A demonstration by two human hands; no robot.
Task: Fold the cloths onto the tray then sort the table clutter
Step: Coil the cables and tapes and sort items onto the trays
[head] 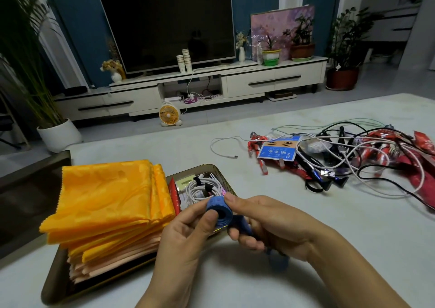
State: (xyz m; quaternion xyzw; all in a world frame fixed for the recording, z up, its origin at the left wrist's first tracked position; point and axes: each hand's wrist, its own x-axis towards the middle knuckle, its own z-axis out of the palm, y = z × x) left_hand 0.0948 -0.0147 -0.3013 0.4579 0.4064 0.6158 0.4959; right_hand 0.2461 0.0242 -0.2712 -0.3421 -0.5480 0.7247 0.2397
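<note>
Your 2 hands met just in front of you, above the near edge of the table (317,248). Your left hand (188,227) pinched a blue roll of tape (220,211), the thumb pressed against its open face and the fingers curled behind it. Your right hand (266,223) held the same roll from the other side, its thumb on the top of the roll and its fingers curled round the loose blue tail (279,261), which hung down below the wrist and looked blurred.

Left of your hands lay the dark tray (54,281). On it sat the folded cloths: orange cloths (106,197) on top and pink cloths (106,270) beneath them, stacked with their edges fanned out. In the tray's far right part, beside the stack, lay a coiled white cable (202,190) bound with dark ties, next to a red packet (174,195).

Well apart, on the right side of the table, the clutter remained unsorted: a tangle of black and white cables (353,161), a blue packet (280,153), a red toy figure (255,142) and red wrappers (423,142). 1 loose white cable (220,148) curled at the pile's left edge.
</note>
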